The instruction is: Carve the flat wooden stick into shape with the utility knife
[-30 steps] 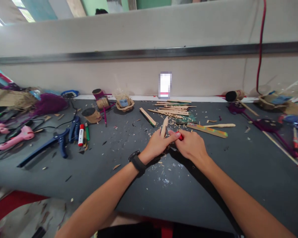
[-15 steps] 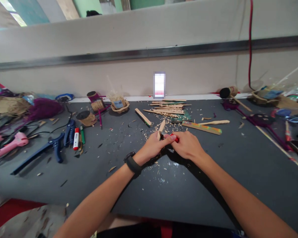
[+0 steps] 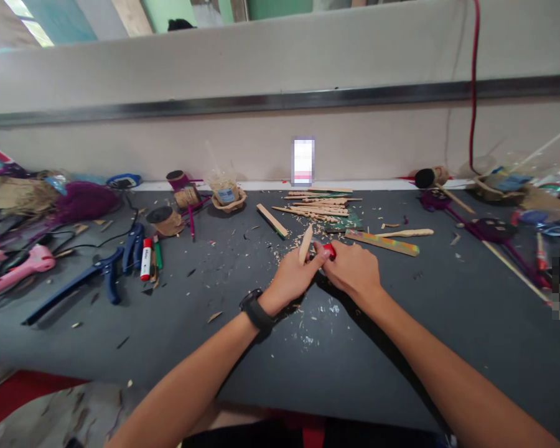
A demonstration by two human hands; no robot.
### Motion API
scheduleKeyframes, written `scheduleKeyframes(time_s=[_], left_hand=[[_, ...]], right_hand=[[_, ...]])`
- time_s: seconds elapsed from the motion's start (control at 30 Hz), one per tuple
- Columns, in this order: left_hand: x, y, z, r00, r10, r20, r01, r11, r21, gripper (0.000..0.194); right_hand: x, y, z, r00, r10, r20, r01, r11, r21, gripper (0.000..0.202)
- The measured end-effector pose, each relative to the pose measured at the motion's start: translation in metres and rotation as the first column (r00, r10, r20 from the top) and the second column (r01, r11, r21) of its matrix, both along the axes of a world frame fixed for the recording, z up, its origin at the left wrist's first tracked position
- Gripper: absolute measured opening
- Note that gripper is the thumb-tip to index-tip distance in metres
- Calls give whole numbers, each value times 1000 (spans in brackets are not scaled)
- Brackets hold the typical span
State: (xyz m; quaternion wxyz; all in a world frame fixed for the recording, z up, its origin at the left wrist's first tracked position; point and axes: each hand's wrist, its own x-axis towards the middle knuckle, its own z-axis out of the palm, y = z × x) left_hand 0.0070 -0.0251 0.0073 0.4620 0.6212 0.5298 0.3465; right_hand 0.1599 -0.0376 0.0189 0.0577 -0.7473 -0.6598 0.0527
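My left hand [image 3: 293, 279] is wrapped round a pale wooden stick [image 3: 306, 242], whose pointed end sticks up past the fingers. In my right hand [image 3: 354, 267] is a red-handled knife [image 3: 329, 250]; its blade is mostly hidden between the hands. The left thumb presses against the red handle, so both hands meet. Wood shavings [image 3: 308, 339] lie scattered below and around them on the dark grey table. Just beyond are several carved wooden sticks [image 3: 324, 208] in a pile, and a flat, brightly patterned strip [image 3: 382, 242] lies past my right hand.
To the left are blue-handled cutters [image 3: 93, 274], a red-and-white marker [image 3: 146, 259] and a pink glue gun [image 3: 32, 267]. A plastic cup in a cardboard holder [image 3: 228, 199] stands at the back. A lit phone [image 3: 303, 162] leans against the wall. Purple yarn items [image 3: 492, 230] lie right.
My right hand has rolled over the knife, with its knuckles now turned up more. The stick stands slightly more upright in my left hand. The whole view has shifted a little.
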Motion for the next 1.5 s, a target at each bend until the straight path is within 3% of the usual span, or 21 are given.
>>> scheduleKeyframes(time_s=[0.1,0.2,0.33,0.43,0.53,0.77,1.0,1.23,1.37,1.5], left_hand=[[-2,4,1,995,22,92,-17,998,-55,51],[-6,7,6,947,25,319,53,971,-233,44],[-8,10,11,792,75,606,282,836,-472,30],[-11,12,10,705,105,701,373,786,-493,28],[-14,13,7,673,70,736,378,823,-424,30],[-11,8,11,678,76,731,339,850,-403,47],[-3,6,14,826,190,530,152,832,-534,58],[-1,4,16,818,223,530,121,835,-537,47],[-4,5,11,814,134,565,211,838,-502,48],[-6,0,5,882,-50,469,207,935,-289,50]], right_hand=[[5,-1,5,999,-28,-28,29,999,25,70],[11,-3,4,997,-15,-73,18,999,38,71],[18,-3,-3,988,34,-148,-23,997,76,69],[21,-2,-5,970,44,-241,-17,994,111,66],[23,-1,-5,933,45,-356,3,991,132,66],[25,1,-9,878,160,-451,-92,981,171,65],[24,1,-10,889,222,-401,-165,971,171,64],[26,2,-11,913,265,-309,-231,962,142,61],[27,3,-10,896,299,-327,-274,954,122,59],[28,3,-10,874,361,-325,-345,933,105,52]])
